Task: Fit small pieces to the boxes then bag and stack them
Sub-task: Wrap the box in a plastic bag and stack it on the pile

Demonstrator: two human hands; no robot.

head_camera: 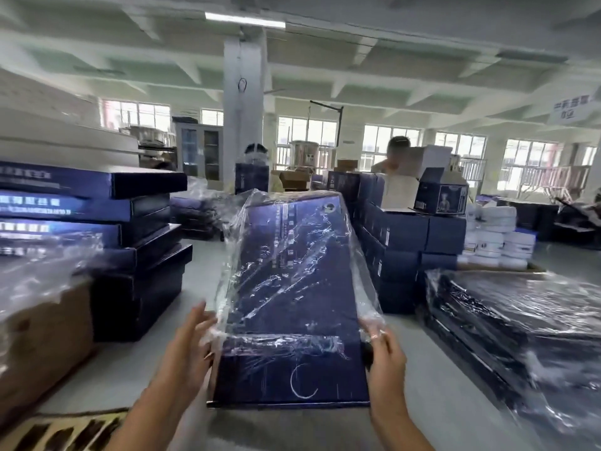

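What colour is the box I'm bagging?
Dark blue box with a white crescent printed on it; head view.

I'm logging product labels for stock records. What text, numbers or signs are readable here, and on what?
White hanging ceiling sign: dark characters, too blurred to read.
Stacked dark blue flat boxes, left: white lettering, blurred.
Held dark blue box in clear plastic bag: pale print column, unreadable.
No text is legible.

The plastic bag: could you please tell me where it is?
In the head view the plastic bag sits at centre, over the far part of the blue box, its open edge between left hand and right hand.
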